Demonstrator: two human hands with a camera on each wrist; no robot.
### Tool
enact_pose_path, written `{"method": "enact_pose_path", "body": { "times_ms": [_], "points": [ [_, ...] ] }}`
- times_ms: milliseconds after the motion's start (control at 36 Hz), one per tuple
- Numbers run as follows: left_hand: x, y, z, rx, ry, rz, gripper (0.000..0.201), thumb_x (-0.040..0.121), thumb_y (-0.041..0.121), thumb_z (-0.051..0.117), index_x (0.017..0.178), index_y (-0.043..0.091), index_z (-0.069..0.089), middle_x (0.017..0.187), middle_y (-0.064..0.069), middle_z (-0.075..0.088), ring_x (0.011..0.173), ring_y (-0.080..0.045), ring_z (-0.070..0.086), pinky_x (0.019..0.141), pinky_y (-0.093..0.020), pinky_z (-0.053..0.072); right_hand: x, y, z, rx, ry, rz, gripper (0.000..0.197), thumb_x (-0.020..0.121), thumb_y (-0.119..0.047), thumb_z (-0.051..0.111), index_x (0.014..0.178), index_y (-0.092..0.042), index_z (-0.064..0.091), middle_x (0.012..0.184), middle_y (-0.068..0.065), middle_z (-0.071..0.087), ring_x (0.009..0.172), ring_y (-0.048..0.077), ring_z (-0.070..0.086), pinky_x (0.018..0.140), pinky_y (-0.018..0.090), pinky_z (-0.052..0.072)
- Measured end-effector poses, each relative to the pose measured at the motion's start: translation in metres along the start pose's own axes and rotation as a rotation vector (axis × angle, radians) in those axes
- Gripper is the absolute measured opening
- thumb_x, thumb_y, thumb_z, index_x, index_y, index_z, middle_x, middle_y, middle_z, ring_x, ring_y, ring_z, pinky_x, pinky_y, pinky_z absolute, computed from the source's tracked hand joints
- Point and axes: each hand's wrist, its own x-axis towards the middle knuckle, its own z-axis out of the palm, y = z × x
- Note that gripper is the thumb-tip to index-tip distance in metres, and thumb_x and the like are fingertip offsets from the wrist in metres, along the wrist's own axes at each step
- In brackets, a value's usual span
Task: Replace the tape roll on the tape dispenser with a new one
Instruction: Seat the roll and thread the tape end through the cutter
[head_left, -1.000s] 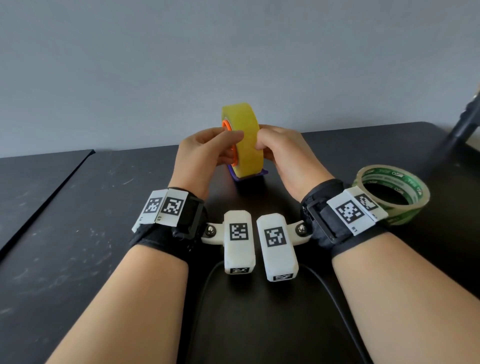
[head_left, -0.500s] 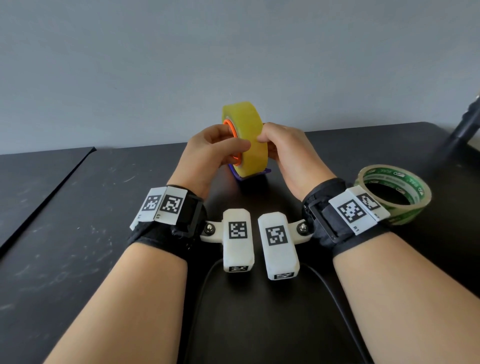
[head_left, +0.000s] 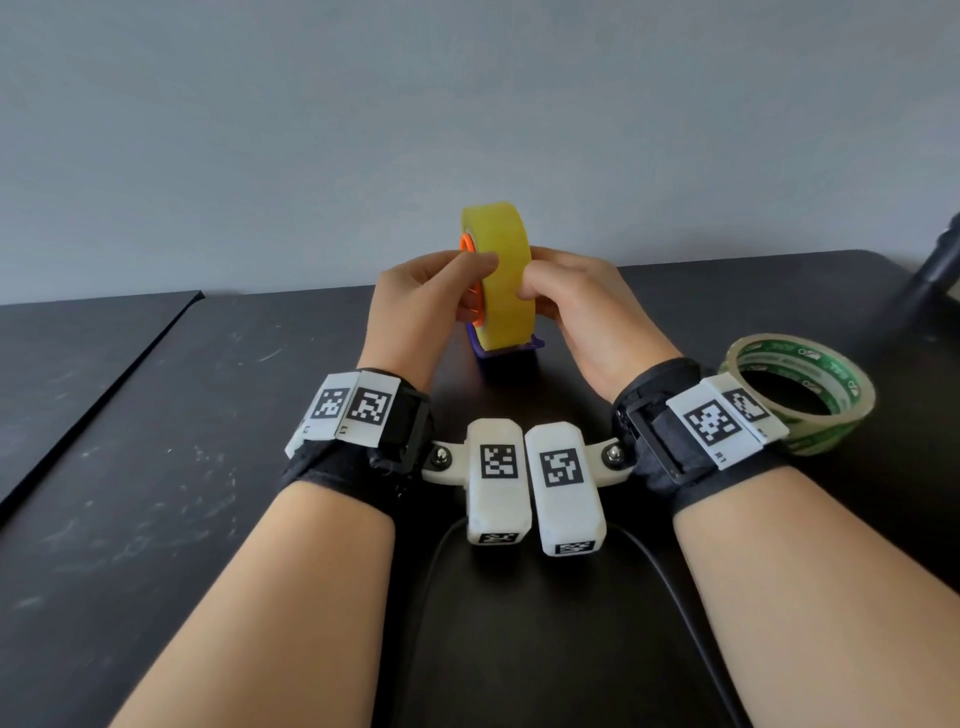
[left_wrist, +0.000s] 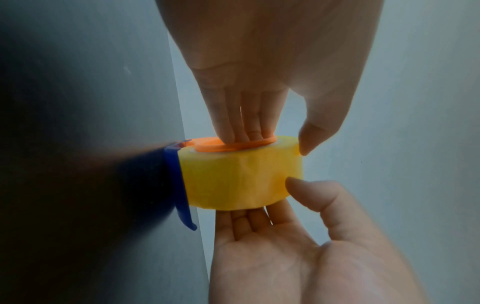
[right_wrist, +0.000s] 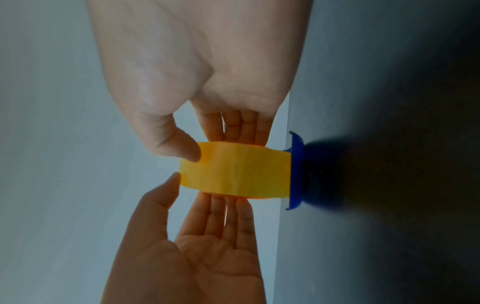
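Observation:
A yellow tape roll (head_left: 501, 275) stands on edge on the blue dispenser (head_left: 506, 353), with an orange hub (head_left: 467, 244) in its left face. My left hand (head_left: 470, 275) holds it from the left: fingers (left_wrist: 233, 123) press into the orange hub (left_wrist: 215, 147) and the thumb lies on the roll's rim. My right hand (head_left: 540, 291) holds it from the right, its fingers (right_wrist: 233, 127) flat against the far face and its thumb on the yellow tread (right_wrist: 233, 172). The blue dispenser (left_wrist: 178, 185) rests on the black table.
A green-printed tape roll (head_left: 800, 395) lies flat on the black table (head_left: 156, 467), just right of my right wrist. A dark post (head_left: 935, 280) rises at the far right. A cable (head_left: 436, 551) runs between my forearms. A seam crosses the table at the left.
Both hands stay on the yellow roll. The left thumb slid across the tread and partly back, and the roll has shifted slightly right.

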Motion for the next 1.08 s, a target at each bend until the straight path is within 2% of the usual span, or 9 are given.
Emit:
{"method": "enact_pose_path", "body": {
  "times_ms": [83, 167, 222, 361, 472, 611, 722, 944, 1083],
  "points": [
    [0.0, 0.001, 0.0, -0.02, -0.025, -0.016, 0.013, 0.077, 0.022, 0.066, 0.076, 0.01, 0.073, 0.076, -0.013, 0.062, 0.068, -0.021, 0.055, 0.067, -0.029, 0.05, 0.0, 0.001, 0.001, -0.016, 0.02, -0.005, 0.049, 0.066, -0.019, 0.054, 0.103, 0.013, 0.06, 0.098, 0.029, 0.066, 0.087, 0.024, 0.06, 0.103, 0.055, 0.046],
    [0.0, 0.003, 0.0, -0.033, -0.051, -0.04, 0.016, 0.074, 0.022, 0.063, 0.078, 0.008, 0.07, 0.077, -0.015, 0.06, 0.07, -0.022, 0.054, 0.066, -0.028, 0.048, 0.0, 0.002, 0.002, -0.04, 0.027, -0.008, 0.048, 0.066, -0.02, 0.054, 0.103, 0.01, 0.062, 0.11, 0.031, 0.065, 0.098, 0.037, 0.065, 0.105, 0.055, 0.045],
    [0.0, 0.004, -0.001, -0.025, -0.077, -0.046, 0.022, 0.072, 0.021, 0.062, 0.085, 0.004, 0.068, 0.082, -0.017, 0.059, 0.074, -0.023, 0.053, 0.069, -0.03, 0.047, 0.001, 0.004, 0.001, -0.034, 0.032, -0.021, 0.047, 0.068, -0.019, 0.054, 0.104, 0.009, 0.064, 0.111, 0.031, 0.065, 0.094, 0.033, 0.065, 0.103, 0.052, 0.047],
    [0.0, 0.004, 0.0, 0.01, -0.1, -0.043, 0.028, 0.067, 0.016, 0.062, 0.092, 0.003, 0.069, 0.089, -0.017, 0.065, 0.08, -0.023, 0.057, 0.078, -0.036, 0.049, 0.004, 0.003, 0.002, -0.022, 0.043, -0.04, 0.056, 0.067, -0.027, 0.055, 0.103, 0.017, 0.054, 0.089, 0.025, 0.061, 0.084, 0.025, 0.057, 0.087, 0.047, 0.049],
    [-0.001, 0.002, -0.001, 0.022, -0.081, -0.029, 0.024, 0.069, 0.016, 0.063, 0.088, 0.005, 0.071, 0.084, -0.013, 0.067, 0.076, -0.021, 0.058, 0.075, -0.033, 0.05, 0.007, 0.004, 0.0, -0.017, 0.087, 0.009, 0.077, 0.052, -0.041, 0.059, 0.104, 0.016, 0.053, 0.087, 0.018, 0.06, 0.083, 0.026, 0.056, 0.097, 0.062, 0.045],
    [-0.001, 0.002, 0.001, 0.027, -0.055, -0.005, 0.03, 0.069, 0.018, 0.064, 0.09, -0.002, 0.071, 0.082, -0.017, 0.065, 0.074, -0.021, 0.057, 0.073, -0.032, 0.05, 0.01, 0.007, 0.0, -0.012, 0.065, -0.003, 0.071, 0.051, -0.037, 0.057, 0.093, 0.019, 0.047, 0.084, 0.014, 0.05, 0.081, 0.026, 0.048, 0.079, 0.042, 0.039],
    [-0.001, 0.002, 0.0, 0.019, -0.042, 0.011, 0.033, 0.071, 0.02, 0.064, 0.089, -0.006, 0.071, 0.081, -0.02, 0.061, 0.073, -0.022, 0.055, 0.071, -0.032, 0.049, 0.01, 0.008, 0.0, -0.023, 0.044, -0.021, 0.072, 0.051, -0.037, 0.056, 0.095, 0.019, 0.047, 0.083, 0.024, 0.05, 0.081, 0.026, 0.049, 0.079, 0.041, 0.037],
    [0.002, 0.0, -0.002, 0.006, -0.049, 0.018, 0.016, 0.082, 0.021, 0.065, 0.078, 0.008, 0.072, 0.076, -0.015, 0.06, 0.07, -0.02, 0.055, 0.068, -0.029, 0.049, 0.008, 0.009, -0.001, -0.042, 0.012, -0.046, 0.065, 0.052, -0.035, 0.056, 0.092, 0.017, 0.049, 0.083, 0.017, 0.055, 0.082, 0.025, 0.055, 0.081, 0.041, 0.042],
    [0.002, 0.001, -0.003, -0.008, -0.085, -0.032, 0.018, 0.073, 0.023, 0.064, 0.08, 0.007, 0.069, 0.075, -0.011, 0.059, 0.07, -0.019, 0.054, 0.068, -0.029, 0.048, 0.011, 0.008, 0.0, -0.02, 0.089, -0.002, 0.073, 0.05, -0.038, 0.058, 0.095, 0.018, 0.047, 0.083, 0.021, 0.05, 0.081, 0.025, 0.046, 0.088, 0.066, 0.043]
  ]
}}
